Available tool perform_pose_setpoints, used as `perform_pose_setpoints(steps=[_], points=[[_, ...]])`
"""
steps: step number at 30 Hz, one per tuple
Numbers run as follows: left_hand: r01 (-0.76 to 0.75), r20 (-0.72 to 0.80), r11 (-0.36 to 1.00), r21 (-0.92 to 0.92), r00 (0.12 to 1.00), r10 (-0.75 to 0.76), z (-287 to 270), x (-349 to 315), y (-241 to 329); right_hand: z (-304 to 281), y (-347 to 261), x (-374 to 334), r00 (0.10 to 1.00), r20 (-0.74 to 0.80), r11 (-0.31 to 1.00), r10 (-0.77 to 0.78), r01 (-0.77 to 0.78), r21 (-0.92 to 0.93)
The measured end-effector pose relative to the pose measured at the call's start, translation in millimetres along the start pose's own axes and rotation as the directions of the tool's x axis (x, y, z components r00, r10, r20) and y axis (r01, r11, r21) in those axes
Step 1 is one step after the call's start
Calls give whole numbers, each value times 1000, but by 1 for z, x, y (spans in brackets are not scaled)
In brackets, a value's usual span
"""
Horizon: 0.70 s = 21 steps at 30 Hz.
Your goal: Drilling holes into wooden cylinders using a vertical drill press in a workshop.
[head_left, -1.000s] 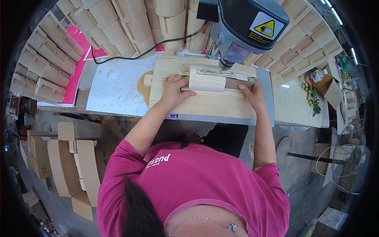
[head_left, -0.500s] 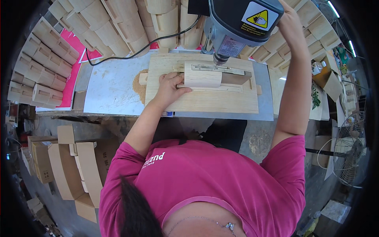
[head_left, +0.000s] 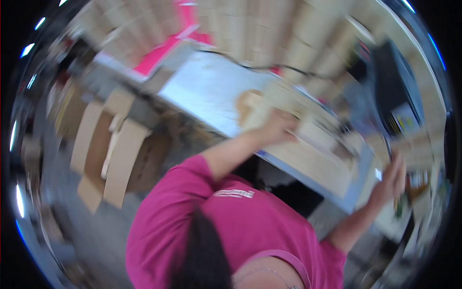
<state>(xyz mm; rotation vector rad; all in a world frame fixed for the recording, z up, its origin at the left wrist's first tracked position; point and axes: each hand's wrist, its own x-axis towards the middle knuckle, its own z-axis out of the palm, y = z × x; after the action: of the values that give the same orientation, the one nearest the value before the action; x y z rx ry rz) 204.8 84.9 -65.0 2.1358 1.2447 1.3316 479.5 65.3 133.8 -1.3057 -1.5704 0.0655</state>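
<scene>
The picture is smeared by motion. My left hand [head_left: 279,127] lies at the left end of a pale, rounded wooden block [head_left: 317,138], its fingers closed against that end. The block sits on a flat wooden board [head_left: 329,167] on the bench. To the right, my right hand [head_left: 391,180] is raised beside the lower end of a thin dark rod [head_left: 388,148] below the drill press [head_left: 397,91]. Blur hides whether its fingers grip the rod. The drill press head stands beyond the block, to its right.
Sawdust [head_left: 244,107] lies on the white bench sheet [head_left: 207,89] left of the board. Rows of pale wooden pieces [head_left: 269,29] stand along the back. A dark cable [head_left: 236,60] crosses in front of them. An open cardboard box [head_left: 130,159] is on the floor at left.
The whole view has turned and blurred. My right hand has come down from beside the top of the drill press to its lower right. My left hand stays at the block's end.
</scene>
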Motion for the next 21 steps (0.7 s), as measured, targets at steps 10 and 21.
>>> perform_pose_setpoints(steps=[10, 21], points=[[20, 11, 990, 140, 1000, -22, 10, -10, 10, 17, -10, -47, 980, -118, 979, -158, 171, 113], [64, 74, 994, 89, 995, -70, 8, -6, 9, 70, 65, -71, 951, -82, 904, -298, 308, 298]])
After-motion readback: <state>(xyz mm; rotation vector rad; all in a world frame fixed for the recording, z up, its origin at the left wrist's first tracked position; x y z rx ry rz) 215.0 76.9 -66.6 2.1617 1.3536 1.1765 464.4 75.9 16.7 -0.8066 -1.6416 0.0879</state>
